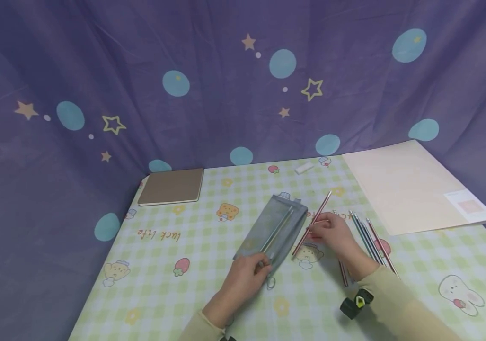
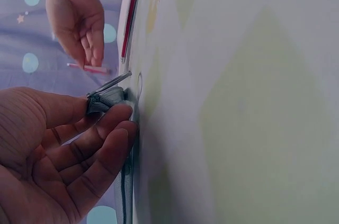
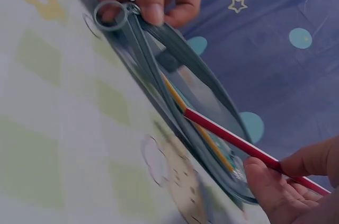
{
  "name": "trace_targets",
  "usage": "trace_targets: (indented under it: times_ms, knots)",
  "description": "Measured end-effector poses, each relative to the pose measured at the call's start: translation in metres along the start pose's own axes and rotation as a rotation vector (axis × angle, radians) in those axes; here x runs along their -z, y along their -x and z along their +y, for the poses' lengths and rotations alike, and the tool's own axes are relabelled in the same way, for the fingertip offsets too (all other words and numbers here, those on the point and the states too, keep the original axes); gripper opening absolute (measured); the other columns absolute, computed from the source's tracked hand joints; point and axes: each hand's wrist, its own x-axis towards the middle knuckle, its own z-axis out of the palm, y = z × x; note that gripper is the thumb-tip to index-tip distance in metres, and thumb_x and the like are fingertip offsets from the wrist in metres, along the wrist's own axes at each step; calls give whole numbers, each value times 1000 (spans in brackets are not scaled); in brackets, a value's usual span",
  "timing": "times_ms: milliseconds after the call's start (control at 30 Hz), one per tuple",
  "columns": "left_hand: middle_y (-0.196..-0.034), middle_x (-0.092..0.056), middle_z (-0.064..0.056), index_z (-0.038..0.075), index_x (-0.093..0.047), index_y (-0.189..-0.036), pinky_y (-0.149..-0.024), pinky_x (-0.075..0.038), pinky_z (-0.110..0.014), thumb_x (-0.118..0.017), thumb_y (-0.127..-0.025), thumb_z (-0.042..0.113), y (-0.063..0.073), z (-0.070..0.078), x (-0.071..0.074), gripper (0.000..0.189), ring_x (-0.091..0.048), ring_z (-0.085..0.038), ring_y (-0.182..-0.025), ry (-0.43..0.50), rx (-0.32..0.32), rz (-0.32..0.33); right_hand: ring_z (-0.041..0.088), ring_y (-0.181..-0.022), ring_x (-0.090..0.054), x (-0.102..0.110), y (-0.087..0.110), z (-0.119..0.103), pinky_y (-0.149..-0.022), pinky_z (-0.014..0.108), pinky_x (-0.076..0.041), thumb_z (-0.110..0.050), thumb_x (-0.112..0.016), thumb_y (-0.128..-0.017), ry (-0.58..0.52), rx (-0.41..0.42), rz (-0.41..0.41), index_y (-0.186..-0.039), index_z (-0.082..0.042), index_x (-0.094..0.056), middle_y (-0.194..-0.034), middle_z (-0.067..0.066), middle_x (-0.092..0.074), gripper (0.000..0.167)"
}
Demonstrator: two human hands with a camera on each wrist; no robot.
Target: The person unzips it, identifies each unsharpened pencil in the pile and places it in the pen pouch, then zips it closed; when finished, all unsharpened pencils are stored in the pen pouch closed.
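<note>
Head view: the left hand (image 1: 244,279) sits at 7 o'clock on the grey-green mesh pencil pouch (image 1: 264,222), thumb and forefinger pinching its zipper end, the other fingers loosely bent. The pouch lies aslant on the green checked tablecloth (image 1: 208,303), its far end toward 1 o'clock; its unzipped mouth gapes in the right wrist view, with a yellow pencil (image 3: 175,93) inside.

At the pouch's 3 o'clock, the right hand (image 1: 334,234) has thumb and fingertips closed on 1 red striped pencil (image 1: 322,207), slanted from 1 to 7 o'clock. Its lower end is near the pouch mouth; I cannot tell whether they touch.

Farther toward 3 o'clock lie loose striped pencils (image 1: 369,241), partly hidden by the right forearm. From the pouch, a white eraser (image 1: 304,168) is at 1 o'clock, a brown notebook (image 1: 172,186) at 10, and a cream folder (image 1: 413,189) between 2 and 3.
</note>
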Motion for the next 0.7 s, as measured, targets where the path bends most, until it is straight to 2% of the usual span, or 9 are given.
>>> trace_targets:
  times_ms: [67, 200, 467, 700]
  knots:
    - [-59, -53, 13, 15, -67, -87, -52, -40, -21, -70, -90, 16, 0, 0, 0, 4, -44, 0, -51, -1, 1, 2, 16, -71, -69, -6, -1, 3, -72, 33, -57, 6, -54, -93, -59, -8, -13, -112, 14, -42, -84, 14, -69, 24]
    - [-58, -52, 13, 14, -67, -87, -50, -39, -20, -70, -90, 16, 0, 0, -1, 5, -43, 0, -50, -6, 0, 4, 17, -70, -70, -17, -3, 9, -70, 32, -57, 4, -55, -94, -104, -62, -13, -110, 12, -42, -83, 15, -70, 22]
    - [-55, -47, 15, 16, -65, -85, -46, -33, -19, -71, -89, 15, 1, -1, -3, 7, -38, 1, -47, -25, -17, 36, 15, -64, -68, -46, -6, 20, -63, 27, -56, 7, -56, -90, -102, -149, 17, -105, 15, -50, -72, 12, -68, 19]
    - [-54, -45, 15, 17, -64, -85, -46, -32, -18, -72, -88, 15, 1, 0, -3, 9, -37, 2, -47, -32, -36, 46, 16, -61, -67, -62, -7, 24, -63, 27, -56, 10, -55, -88, -154, -225, 14, -104, 19, -53, -69, 12, -66, 18]
